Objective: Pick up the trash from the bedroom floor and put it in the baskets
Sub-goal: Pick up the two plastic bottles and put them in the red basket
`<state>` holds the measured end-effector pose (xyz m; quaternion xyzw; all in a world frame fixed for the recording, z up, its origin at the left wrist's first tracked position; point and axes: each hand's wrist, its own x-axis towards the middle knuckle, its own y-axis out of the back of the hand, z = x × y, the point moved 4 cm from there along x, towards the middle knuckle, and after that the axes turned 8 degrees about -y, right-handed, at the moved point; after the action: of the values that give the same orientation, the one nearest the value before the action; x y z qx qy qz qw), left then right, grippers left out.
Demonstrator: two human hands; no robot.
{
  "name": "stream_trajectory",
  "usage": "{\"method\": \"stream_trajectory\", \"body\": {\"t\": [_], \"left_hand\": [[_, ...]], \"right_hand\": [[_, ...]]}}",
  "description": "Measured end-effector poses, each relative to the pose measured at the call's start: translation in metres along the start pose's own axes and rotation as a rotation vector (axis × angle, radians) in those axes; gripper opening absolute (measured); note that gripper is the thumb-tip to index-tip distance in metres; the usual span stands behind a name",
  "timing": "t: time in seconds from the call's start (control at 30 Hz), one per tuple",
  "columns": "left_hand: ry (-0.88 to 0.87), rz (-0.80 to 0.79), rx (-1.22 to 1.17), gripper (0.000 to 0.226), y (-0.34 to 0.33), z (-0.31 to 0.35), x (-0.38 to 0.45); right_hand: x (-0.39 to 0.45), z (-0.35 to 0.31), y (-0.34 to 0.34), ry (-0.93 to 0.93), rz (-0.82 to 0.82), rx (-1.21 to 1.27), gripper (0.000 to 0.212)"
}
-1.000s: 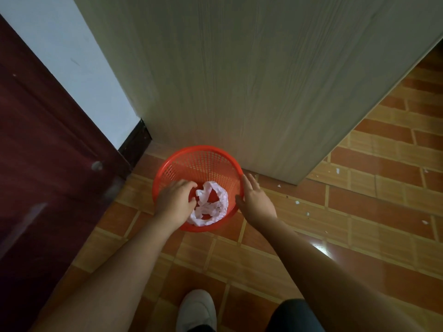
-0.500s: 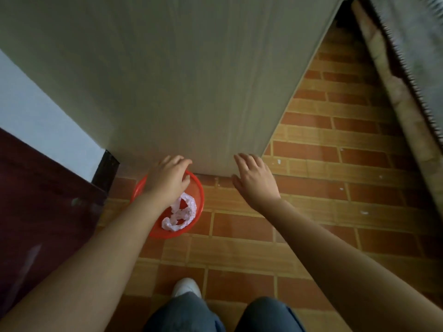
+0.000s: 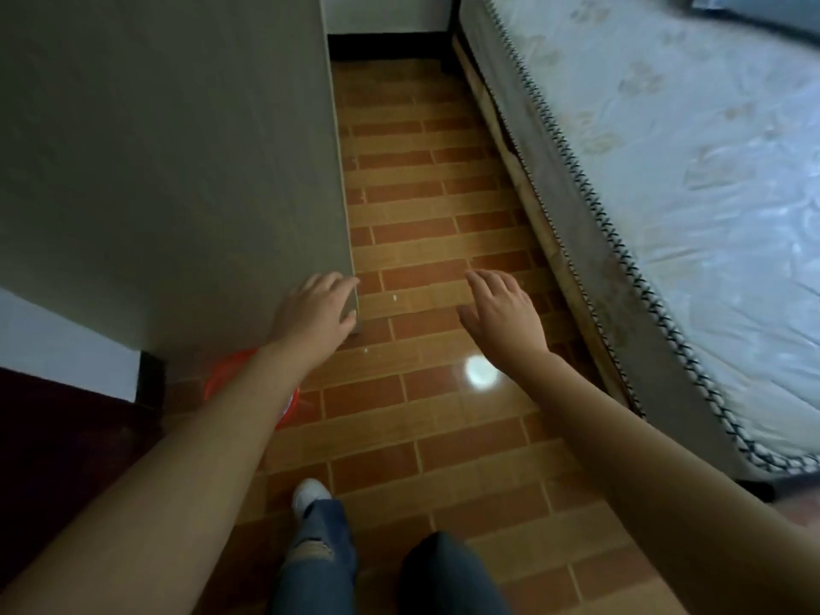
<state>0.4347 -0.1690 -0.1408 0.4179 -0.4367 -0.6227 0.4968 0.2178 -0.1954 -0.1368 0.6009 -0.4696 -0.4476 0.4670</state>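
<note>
A red plastic basket (image 3: 220, 378) stands on the brick-patterned floor at the foot of a grey cabinet; my left forearm covers most of it and its contents are hidden. My left hand (image 3: 316, 309) hovers empty in front of the cabinet's corner, fingers loosely spread. My right hand (image 3: 501, 313) is held out over the floor to the right, also empty with fingers apart. Tiny white specks (image 3: 394, 297) lie on the tiles between the hands.
The grey cabinet (image 3: 177, 162) fills the left. A bed with a pale mattress (image 3: 692, 179) runs along the right, leaving a narrow floor aisle (image 3: 417, 170) toward the far wall. A dark wooden door (image 3: 53, 441) is at lower left. My legs and a white shoe (image 3: 310, 492) show below.
Both hands have left the basket and risen. The view has swung up and right from the basket to the aisle and the bed. The white crumpled trash in the basket is hidden now.
</note>
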Motion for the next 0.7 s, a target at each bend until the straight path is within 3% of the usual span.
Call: {"method": "stream_trajectory", "body": {"t": [0.3, 0.7], "left_hand": [[-0.309, -0.024, 0.027, 0.046, 0.073, 0.175, 0.015], [-0.915, -0.104, 0.072, 0.045, 0.056, 0.393, 0.024]], "right_hand": [[-0.101, 0.121, 0.134, -0.297, 0.081, -0.006, 0.048], [-0.282, 0.237, 0.175, -0.878, 0.243, 0.036, 0.047]]}}
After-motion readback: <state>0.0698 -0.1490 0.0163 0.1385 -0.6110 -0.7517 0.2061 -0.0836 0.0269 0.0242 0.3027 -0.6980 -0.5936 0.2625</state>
